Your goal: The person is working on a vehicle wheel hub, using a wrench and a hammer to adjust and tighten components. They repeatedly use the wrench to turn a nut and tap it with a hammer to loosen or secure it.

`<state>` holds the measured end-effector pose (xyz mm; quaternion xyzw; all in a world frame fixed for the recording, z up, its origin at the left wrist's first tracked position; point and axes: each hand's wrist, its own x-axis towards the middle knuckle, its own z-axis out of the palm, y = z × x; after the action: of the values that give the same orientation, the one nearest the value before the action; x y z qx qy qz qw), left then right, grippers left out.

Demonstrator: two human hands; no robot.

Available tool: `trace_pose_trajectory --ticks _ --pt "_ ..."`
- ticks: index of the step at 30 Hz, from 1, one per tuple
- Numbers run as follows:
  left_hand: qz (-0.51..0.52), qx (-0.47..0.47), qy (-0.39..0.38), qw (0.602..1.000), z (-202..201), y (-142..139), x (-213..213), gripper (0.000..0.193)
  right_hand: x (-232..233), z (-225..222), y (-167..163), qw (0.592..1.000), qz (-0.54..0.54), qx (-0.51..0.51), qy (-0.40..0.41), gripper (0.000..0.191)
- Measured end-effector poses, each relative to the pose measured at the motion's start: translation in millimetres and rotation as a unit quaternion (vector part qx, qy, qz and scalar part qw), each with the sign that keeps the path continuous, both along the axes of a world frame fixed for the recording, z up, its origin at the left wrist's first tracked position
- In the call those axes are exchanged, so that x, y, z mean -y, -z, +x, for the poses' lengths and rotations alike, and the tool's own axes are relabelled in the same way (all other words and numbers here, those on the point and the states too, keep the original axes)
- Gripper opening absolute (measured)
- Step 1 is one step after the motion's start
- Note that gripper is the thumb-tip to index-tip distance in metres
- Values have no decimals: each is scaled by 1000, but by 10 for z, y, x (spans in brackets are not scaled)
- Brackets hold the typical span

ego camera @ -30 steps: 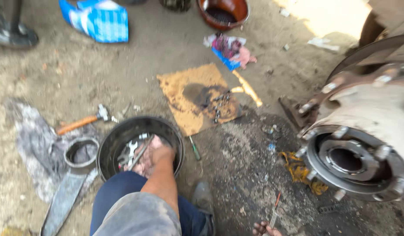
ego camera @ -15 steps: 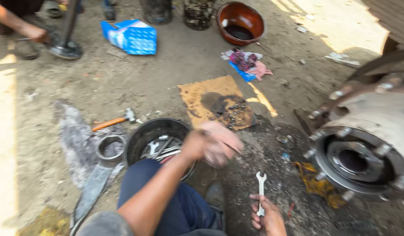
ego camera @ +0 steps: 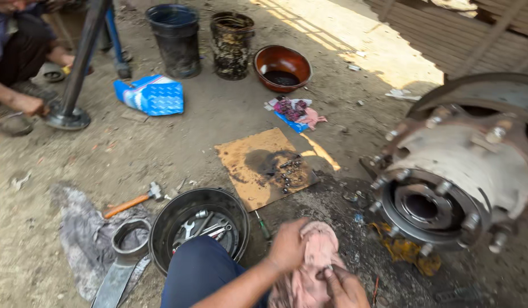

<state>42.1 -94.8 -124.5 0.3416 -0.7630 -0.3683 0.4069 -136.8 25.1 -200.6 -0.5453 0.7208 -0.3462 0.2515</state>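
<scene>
**Both hands on the pink rag, wheel hub to my right**

Far left, top corner of the dirt ground: another person crouches, one hand near the round foot of a dark steel post.

Left, near the bottom edge: crumpled grey cloth with a dull metal ring lying on its right side. An orange-handled hammer rests just above it.

Beside the ring: round black rubber tub holding several steel spanners. My knee in dark blue trousers overlaps its lower rim.

Further back: blue-and-white patterned bag, black plastic bucket, grimy dark bucket, brown round bowl with dark liquid inside.

Centre: stained brown cardboard sheet, small dark nuts scattered on its right part.

Bottom edge, centre: my left hand closes on the crumpled pale pink rag from the left. My right hand grips the same rag from below right. Hands close together, rag bunched between them. Slight motion blur; finger detail unclear.

Right: large grey steel wheel hub, studs ringing its open centre, well apart from the rag. Yellow greasy cloth lies on the ground beneath it.
</scene>
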Motion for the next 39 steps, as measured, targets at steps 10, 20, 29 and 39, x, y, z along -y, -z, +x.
trace_pose_trajectory --ticks 10,20,29,39 --pt "-52 -28 -301 952 890 -49 1028 42 -774 239 -1491 816 -10 577 26 36" --pt "42 -97 -76 992 -115 -268 -286 47 -571 108 -1167 964 -15 210 162 22" --pt "142 -158 -106 971 -185 -484 -314 41 -772 40 -1099 977 -28 106 184 17" --pt "44 24 21 999 -236 -103 -238 43 -773 418 -1064 957 -1 278 88 20"
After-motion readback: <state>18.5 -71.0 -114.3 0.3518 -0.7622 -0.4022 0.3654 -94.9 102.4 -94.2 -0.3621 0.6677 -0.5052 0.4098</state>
